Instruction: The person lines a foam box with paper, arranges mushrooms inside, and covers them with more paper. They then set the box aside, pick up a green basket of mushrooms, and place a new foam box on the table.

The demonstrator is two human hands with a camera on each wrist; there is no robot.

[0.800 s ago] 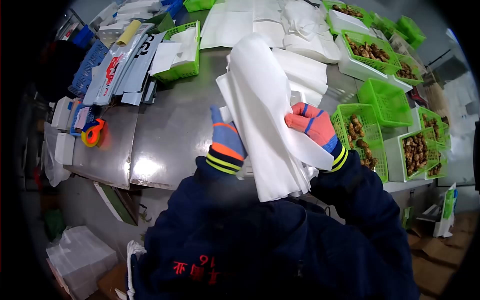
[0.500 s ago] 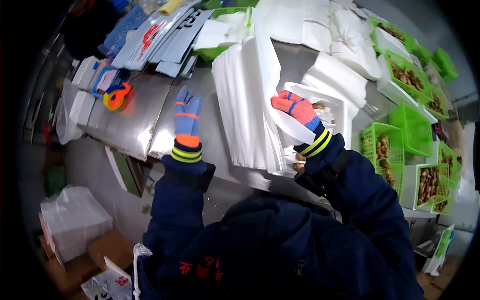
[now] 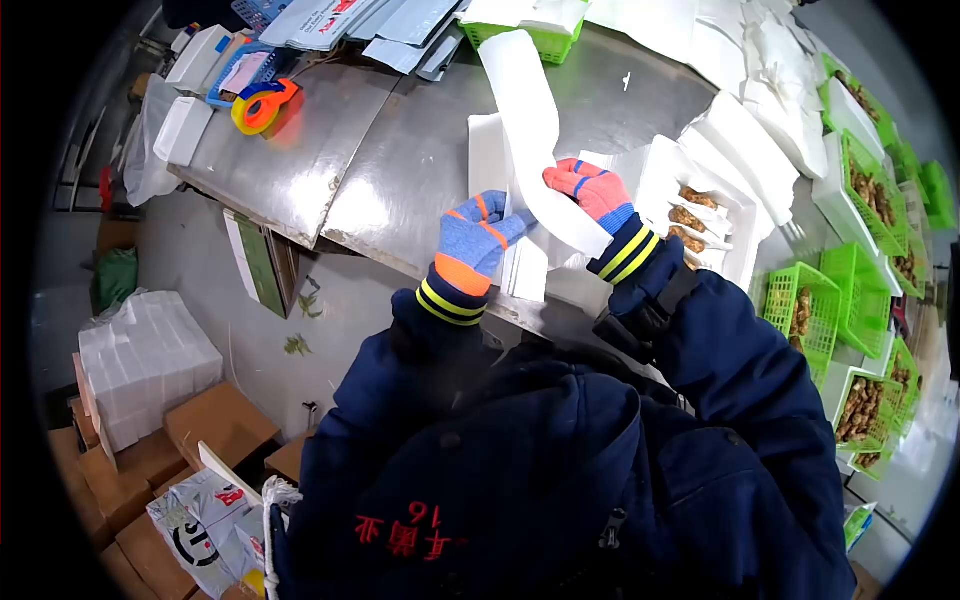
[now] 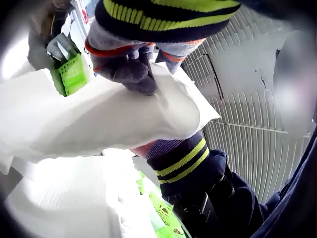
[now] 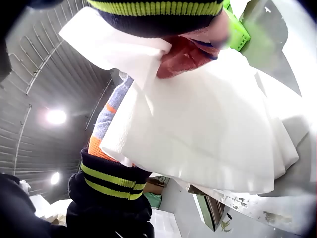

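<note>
Soft white sheets (image 3: 522,90) stand over the near side of the metal table, their long ends drooping. At their lower left edge my left hand (image 3: 470,240), in a blue-grey and orange glove, pinches them between thumb and fingers; the left wrist view shows its fingertips (image 4: 141,84) on the sheet. My right hand (image 3: 592,192), in a coral and blue glove, grips the sheets by their right side, with a strip hanging past its wrist. Right of this hand is a white foam box (image 3: 745,262) holding brown mushrooms (image 3: 688,217) set between white strips.
More white sheets (image 3: 735,150) lie beyond the box. Green baskets (image 3: 800,345) stand along the right, several with mushrooms. A tape dispenser (image 3: 262,108) sits at the table's left. Flat grey-blue bags (image 3: 410,40) lie at the back. Cartons (image 3: 215,425) stand on the floor.
My left hand let go of the sheets, opened away to the left, then came back and took hold of their edge. My right hand kept its grip. The head view has shifted, showing more floor.
</note>
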